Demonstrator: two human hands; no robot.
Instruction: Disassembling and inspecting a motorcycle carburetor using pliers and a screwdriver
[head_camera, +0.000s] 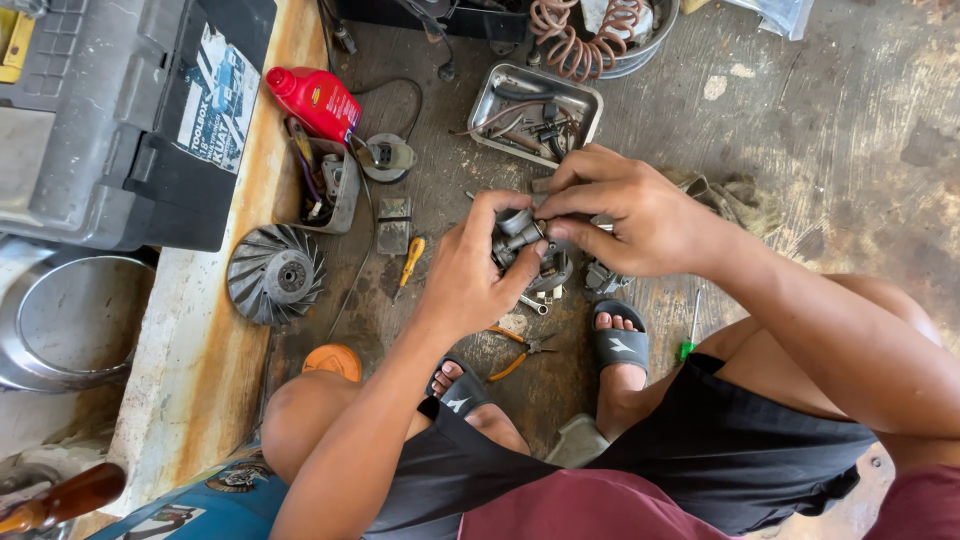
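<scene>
A small grey metal engine part (522, 238) is held above the floor (820, 130), between the knees, approx. centre of view. The left hand (470, 275) is closed on it from below and from the side, thumb on top. The right hand (630, 215) comes over from the far side, its fingers (560, 205) pinched narrow on a short round stub at the top of the part.

Handling (judged): cast metal, stiff, fairly heavy for its size, prob. oily, so slip is to be expected. Thin ports and stubs are best not used as the main grip; the body is to be cupped, as it is now by the left hand.

Count, as visible:
- engine part in hand: 1; more grey pieces lie under it on the floor, no. not clear.
- metal tray (582, 95) w/ small parts: 1.
- red bottle (315, 100): 1.
- fan wheel (275, 275): 1.
- yellow-handled screwdriver (411, 256): 1; green-handled screwdriver (691, 330): 1.
- orange-handled pliers (518, 350): 1.
- grey toolbox (110, 110): 1.
- coiled hose (585, 35): 1.
</scene>
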